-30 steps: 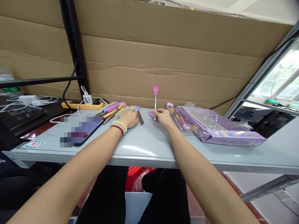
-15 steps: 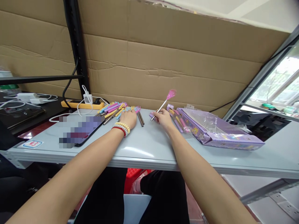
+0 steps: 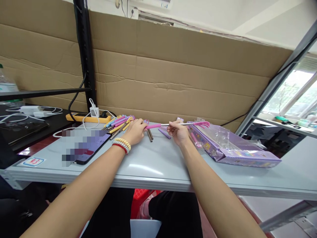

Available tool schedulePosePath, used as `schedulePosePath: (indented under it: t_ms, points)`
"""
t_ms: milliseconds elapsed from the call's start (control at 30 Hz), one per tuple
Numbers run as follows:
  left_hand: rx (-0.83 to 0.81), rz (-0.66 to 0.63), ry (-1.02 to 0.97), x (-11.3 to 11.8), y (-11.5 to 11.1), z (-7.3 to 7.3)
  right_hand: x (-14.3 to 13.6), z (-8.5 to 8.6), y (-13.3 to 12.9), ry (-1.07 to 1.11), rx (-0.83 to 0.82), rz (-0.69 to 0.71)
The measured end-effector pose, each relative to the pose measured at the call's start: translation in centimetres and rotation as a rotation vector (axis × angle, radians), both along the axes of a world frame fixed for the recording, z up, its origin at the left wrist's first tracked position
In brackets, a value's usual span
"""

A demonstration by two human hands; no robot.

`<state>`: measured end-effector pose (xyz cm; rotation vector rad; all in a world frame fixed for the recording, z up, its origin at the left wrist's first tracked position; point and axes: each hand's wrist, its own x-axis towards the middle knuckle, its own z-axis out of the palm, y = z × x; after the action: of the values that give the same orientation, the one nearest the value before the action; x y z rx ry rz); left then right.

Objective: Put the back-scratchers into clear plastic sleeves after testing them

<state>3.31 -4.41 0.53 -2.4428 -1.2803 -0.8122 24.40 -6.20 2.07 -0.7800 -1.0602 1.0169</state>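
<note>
the pink scratcher (image 3: pixel 177 125) spans the gap between the hands, lying nearly level above the table (image 3: pixel 158 152) — the left hand (image 3: pixel 135 131) grasps its pink handle end, the right hand (image 3: pixel 178 132) pinches its metal rod, and its claw head sticks out past the right hand toward the purple box (image 3: pixel 235 145). a pile of colorful scratchers (image 3: pixel 119 123) lies just beside the left hand, on its left — near the phone (image 3: pixel 92 147).

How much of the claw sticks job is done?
Partway, I think. The coloured claw sticks in the pile, with grips on, look done. The left hand and right hand hold the pink claw stick. Two bare-ended metal rods and a loose purple grip seem left.
</note>
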Motion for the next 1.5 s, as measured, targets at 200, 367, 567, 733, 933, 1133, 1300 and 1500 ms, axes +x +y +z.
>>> schedulePosePath:
  t_ms: [200,367,567,733,933,1133,1300,1500]
  points:
    - [-0.005,-0.062,-0.112,-0.1,0.0,0.2,0.1,-0.2,0.0,-0.038,0.058,0.077]
    - [-0.053,-0.140,-0.223,-0.7,-0.1,0.7,-0.3,-0.2,-0.1,-0.023,0.087,0.160]
    - [-0.170,-0.220,-0.169,-0.6,-0.9,1.3,-1.2,-0.6,-0.3,-0.117,0.059,0.217]
    - [-0.210,-0.154,-0.221,-0.6,-0.2,1.1,-0.6,-0.4,0.2,-0.128,0.028,0.192]
    - [-0.260,-0.090,-0.398,-3.0,1.5,0.8,3.1,0.5,0.8,0.134,0.084,-0.043]
    - [-0.599,-0.184,-0.766,-4.9,1.9,1.2,3.4,-0.2,1.1,-0.211,0.076,-0.102]
    - [-0.644,-0.196,-0.791,-4.8,1.3,1.5,3.0,-0.3,1.2,-0.252,0.047,-0.012]
    - [-0.468,-0.218,-0.687,-3.5,-0.3,2.5,2.4,-0.2,0.9,-0.241,0.139,-0.042]
